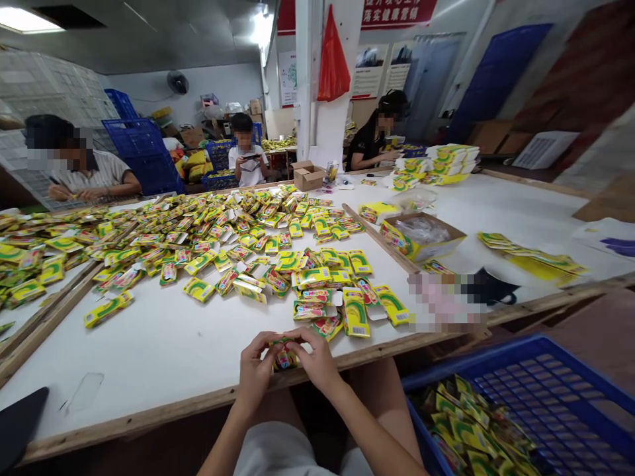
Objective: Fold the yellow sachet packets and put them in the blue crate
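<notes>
At the table's near edge, my left hand (258, 363) and my right hand (311, 357) pinch one small printed carton (284, 357) between them. Its face is yellow, green and red, and the fingers cover much of it. Both thumbs press on the front while the other fingers curl over the top. Just beyond my right hand lies a loose group of similar small cartons (356, 314), some with white end flaps sticking out. A big spread heap of the same cartons (198, 231) covers the middle and left of the white table (163, 350).
A blue plastic crate (546, 390) with small packets stands low at my right. Wooden strips (380, 241) divide the table. An open yellow box (421, 235) holds clear plastic. Flat yellow cartons (530, 254) and a black item (489, 285) lie right. Several people sit around the table.
</notes>
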Demonstrator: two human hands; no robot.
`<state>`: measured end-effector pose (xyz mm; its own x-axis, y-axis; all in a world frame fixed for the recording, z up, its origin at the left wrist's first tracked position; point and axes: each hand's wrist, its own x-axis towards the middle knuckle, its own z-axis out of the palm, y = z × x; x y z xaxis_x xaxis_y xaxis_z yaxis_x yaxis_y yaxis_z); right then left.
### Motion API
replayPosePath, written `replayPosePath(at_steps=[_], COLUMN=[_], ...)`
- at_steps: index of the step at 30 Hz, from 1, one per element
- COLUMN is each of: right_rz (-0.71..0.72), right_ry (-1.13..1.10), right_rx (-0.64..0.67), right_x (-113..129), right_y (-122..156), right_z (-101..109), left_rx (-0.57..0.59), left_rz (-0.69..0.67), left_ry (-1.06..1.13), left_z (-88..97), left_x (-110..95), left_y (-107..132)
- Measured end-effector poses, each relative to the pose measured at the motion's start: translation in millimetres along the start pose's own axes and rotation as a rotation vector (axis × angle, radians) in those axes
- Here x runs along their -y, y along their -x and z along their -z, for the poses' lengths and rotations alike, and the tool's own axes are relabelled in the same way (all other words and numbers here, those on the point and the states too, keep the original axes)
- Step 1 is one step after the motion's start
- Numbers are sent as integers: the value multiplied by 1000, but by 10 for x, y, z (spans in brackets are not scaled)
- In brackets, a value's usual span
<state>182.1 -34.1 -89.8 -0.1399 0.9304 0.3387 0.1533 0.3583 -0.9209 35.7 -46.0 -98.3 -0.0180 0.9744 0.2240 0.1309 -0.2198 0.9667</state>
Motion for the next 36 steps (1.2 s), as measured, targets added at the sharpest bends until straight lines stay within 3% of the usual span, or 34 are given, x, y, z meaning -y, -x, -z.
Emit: replayPosePath(at_steps=[2,4,6,9,11,12,14,17,19,21,24,26,29,33,36], right_rz=[60,111,83,-87,-187,-234,-317,-402,-423,-422,-334,-182,61,199,149], right_ry=[50,155,341,756,878,855,670,330,209,179,218,275,331,264,153], right_rx=[-70,-151,-259,-365,-410,-413,-376,-265,-221,-212,-208,-182,-43,150,124], right_x=[53,161,289,408,400,366,238,-34,-184,-264,-245,-155,22,126,60], right_y=[25,95,234,460,517,502,383,41,-198,-365,-436,-393,-293,-216,-173], right_z=[46,274,708,1498,1823,1867,1722,1188,868,685,633,647,600,416,277], left_rx=[-18,-43,-72,-90,-73,-58,-29,-21,-27,-26,-44,-87,-132,70,128], left_rz=[19,17,10,42,63,66,67,60,60,78,99,72,-12,7,43], left_ry=[20,48,59,18,-30,-54,-99,-124,-109,-75,-46,-69,-101,49,107], left_z=[-32,-37,-16,5,-30,-60,-123,-143,-89,-10,84,114,127,126,133], left_x=[6,20,38,59,59,54,40,36,52,74,103,108,78,2,-6], left_y=[16,23,15,-12,-25,-28,-24,-3,16,34,50,38,-15,-89,-91])
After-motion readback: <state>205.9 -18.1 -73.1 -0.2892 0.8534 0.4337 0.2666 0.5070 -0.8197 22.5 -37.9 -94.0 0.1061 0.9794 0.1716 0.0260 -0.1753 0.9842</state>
